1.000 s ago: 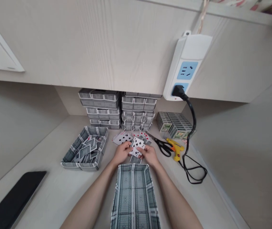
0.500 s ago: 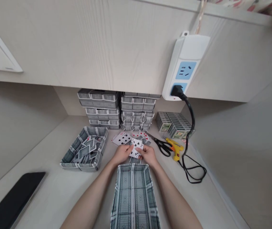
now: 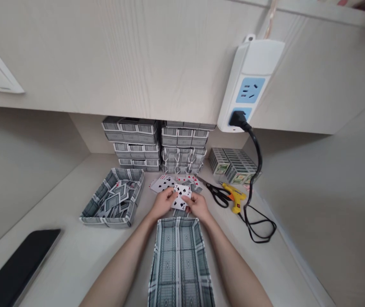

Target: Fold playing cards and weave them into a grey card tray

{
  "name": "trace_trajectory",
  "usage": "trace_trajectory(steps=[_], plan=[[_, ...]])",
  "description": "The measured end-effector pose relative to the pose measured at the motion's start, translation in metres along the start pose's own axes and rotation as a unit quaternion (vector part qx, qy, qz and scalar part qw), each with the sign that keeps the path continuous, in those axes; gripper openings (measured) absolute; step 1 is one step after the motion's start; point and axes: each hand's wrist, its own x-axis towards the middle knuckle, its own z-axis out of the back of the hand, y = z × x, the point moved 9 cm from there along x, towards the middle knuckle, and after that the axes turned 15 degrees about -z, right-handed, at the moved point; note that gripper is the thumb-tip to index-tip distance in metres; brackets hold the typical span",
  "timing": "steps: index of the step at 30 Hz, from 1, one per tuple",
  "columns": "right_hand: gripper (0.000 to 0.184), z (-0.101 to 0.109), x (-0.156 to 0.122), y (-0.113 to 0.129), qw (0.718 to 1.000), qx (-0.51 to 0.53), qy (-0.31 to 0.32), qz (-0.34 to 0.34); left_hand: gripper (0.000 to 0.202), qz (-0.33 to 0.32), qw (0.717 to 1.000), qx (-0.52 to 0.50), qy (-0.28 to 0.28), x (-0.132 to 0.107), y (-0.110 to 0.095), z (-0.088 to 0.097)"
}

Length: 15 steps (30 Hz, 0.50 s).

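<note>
My left hand (image 3: 162, 204) and my right hand (image 3: 197, 206) meet over the desk, both pinched on a face-up spade playing card (image 3: 181, 197). More face-up cards (image 3: 163, 183) lie fanned just behind the hands. Directly in front of me, between my forearms, stands a rectangular box made of card backs (image 3: 180, 260), with its far rim just under my wrists. To the left sits a similar tray (image 3: 96, 205) with several folded card pieces in it.
Stacks of card-back boxes (image 3: 156, 145) fill the back under the shelf. Packs of card decks (image 3: 232, 164), black scissors (image 3: 216, 194) and a yellow glue gun (image 3: 235, 198) lie at the right, its cable (image 3: 259, 226) running to a power strip (image 3: 249, 85). A dark phone (image 3: 18, 266) lies front left.
The view has shifted slightly. My hands stay together on the card, with only small finger movement.
</note>
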Motion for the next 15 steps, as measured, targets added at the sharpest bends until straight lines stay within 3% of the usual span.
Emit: trace_trajectory(steps=[7,15], plan=[[0.028,-0.0006,-0.0014,0.0003,1.000,-0.026,-0.002,0.018,0.040,-0.003,0.983,0.185,-0.010,0.0009,-0.0041,0.0063],[0.030,-0.0017,-0.0009,-0.0023,1.000,-0.030,0.002,0.007,0.048,0.000,0.968,0.251,0.019,0.0009,-0.0038,0.0039]])
